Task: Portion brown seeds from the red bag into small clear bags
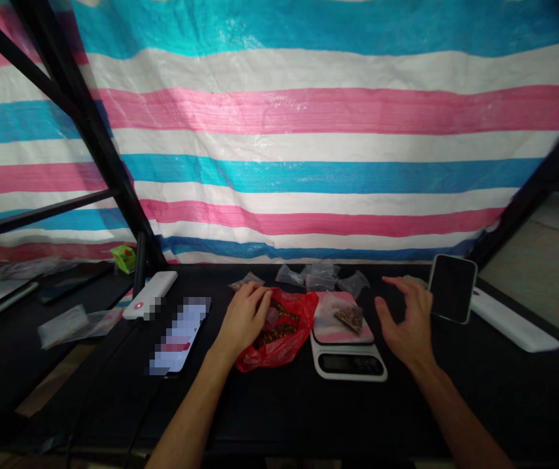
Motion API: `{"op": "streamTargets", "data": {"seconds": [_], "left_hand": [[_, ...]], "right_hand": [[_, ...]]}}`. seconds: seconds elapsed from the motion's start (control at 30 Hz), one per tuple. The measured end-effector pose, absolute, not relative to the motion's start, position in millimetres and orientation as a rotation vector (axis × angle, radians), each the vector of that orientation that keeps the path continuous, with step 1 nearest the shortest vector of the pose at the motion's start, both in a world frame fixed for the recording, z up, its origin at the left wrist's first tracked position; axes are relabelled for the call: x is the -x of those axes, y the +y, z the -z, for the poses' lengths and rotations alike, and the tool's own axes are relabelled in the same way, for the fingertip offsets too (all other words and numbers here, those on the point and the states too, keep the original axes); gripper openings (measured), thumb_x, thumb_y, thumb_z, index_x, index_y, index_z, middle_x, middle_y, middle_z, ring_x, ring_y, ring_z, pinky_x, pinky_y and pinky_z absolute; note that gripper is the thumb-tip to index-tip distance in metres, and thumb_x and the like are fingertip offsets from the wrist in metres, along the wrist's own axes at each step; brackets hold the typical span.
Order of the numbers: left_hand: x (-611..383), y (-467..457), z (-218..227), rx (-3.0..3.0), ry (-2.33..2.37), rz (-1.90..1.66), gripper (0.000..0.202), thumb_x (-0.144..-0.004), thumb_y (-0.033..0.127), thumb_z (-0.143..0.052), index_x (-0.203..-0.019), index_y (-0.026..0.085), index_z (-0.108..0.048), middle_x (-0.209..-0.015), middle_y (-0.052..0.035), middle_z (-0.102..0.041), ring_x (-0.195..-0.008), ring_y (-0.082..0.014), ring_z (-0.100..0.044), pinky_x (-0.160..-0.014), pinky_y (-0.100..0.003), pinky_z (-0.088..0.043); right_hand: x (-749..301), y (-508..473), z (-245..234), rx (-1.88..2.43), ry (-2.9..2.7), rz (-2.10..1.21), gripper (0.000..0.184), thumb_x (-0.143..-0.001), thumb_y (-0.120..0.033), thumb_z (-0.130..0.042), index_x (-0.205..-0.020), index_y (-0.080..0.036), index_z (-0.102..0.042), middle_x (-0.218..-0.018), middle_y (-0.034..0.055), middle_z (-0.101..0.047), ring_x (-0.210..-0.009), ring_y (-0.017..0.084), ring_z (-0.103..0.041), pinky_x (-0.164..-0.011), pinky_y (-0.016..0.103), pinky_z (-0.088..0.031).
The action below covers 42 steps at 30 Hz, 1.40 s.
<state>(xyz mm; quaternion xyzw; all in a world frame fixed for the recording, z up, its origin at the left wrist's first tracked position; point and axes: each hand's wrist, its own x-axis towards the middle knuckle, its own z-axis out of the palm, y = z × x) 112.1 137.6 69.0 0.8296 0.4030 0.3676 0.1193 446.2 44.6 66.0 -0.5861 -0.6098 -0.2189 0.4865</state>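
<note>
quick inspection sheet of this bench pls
surface: black tabletop
job's things: red plastic bag holding brown granular material; digital scale with pink-patterned top, small clear bag of brown material on it
clutter: white power bank, phone with pixelated screen, dark phone, clear plastic bags
hands: left hand curled on the bag; right hand open, beside the scale
cables: black cable running down the table's left side
surroundings: striped pink, white and blue tarpaulin, black metal frame

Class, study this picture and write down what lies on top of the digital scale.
The digital scale carries a pink-and-white patterned pad and on it a small clear bag of brown pieces. The pad's surface beneath that bag is covered, so it cannot be seen.
</note>
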Motion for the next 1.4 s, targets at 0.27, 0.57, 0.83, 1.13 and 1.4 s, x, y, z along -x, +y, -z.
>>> {"op": "streamTargets", "data": {"seconds": [0.27, 0.57, 0.83, 1.13, 1.4], "left_hand": [[-109, 135, -75, -2.296, 1.215, -1.235, 0.034, -0.107, 0.035, -0.04, -0.105, 0.022, -0.072, -0.108, -0.0083, -0.066, -0.106, -0.0234, -0.062, -0.098, -0.038, -0.047], [-105, 129, -83, -2.21, 1.061, -1.406, 0.033, -0.108, 0.029, -0.037, -0.091, 0.021, -0.064, -0.095, -0.0066, -0.065, -0.093, -0.0204, -0.061, -0.089, -0.034, -0.047], [-104, 130, -79, -2.219, 1.028, -1.429, 0.03, -0.107, 0.027, -0.039, -0.09, 0.02, -0.062, -0.09, -0.0045, -0.063, -0.088, -0.0191, -0.059, -0.085, -0.033, -0.044], [-107, 126, -83, -2.123, 0.896, -1.35, 0.031, -0.106, 0.036, -0.045, -0.093, 0.019, -0.067, -0.094, -0.0053, -0.067, -0.092, -0.019, -0.062, -0.087, -0.031, -0.045], [-111, 133, -79, -1.658, 0.718, -1.219, 0.065, -0.089, 0.063, -0.067, -0.134, 0.017, -0.065, -0.128, -0.0128, -0.071, -0.117, -0.0285, -0.067, -0.106, -0.037, -0.048]], "right_hand": [[-444, 37, -63, 1.446, -1.625, 0.509, 0.031, -0.095, -0.029, -0.055, -0.126, -0.025, -0.058, -0.121, 0.0104, -0.061, -0.116, 0.033, -0.056, -0.101, 0.052, -0.04], [-443, 36, -61, 1.45, -1.699, 0.45, 0.032, -0.096, -0.031, -0.054, -0.128, -0.026, -0.056, -0.123, 0.01, -0.063, -0.117, 0.033, -0.057, -0.098, 0.048, -0.041], [-437, 39, -54, 1.532, -1.895, 0.186, 0.047, -0.096, -0.04, -0.063, -0.14, -0.028, -0.05, -0.136, 0.0101, -0.064, -0.126, 0.032, -0.057, -0.106, 0.049, -0.039], [-412, 57, -65, 1.539, -1.614, 0.286, 0.048, -0.091, -0.034, -0.065, -0.136, -0.025, -0.053, -0.108, 0.007, -0.07, -0.102, 0.03, -0.063, -0.101, 0.052, -0.04], [-291, 86, -123, 1.23, -1.787, 0.089, 0.018, -0.086, -0.021, -0.069, -0.097, -0.025, -0.056, -0.099, 0.0035, -0.068, -0.099, 0.025, -0.061, -0.095, 0.042, -0.039]]}}
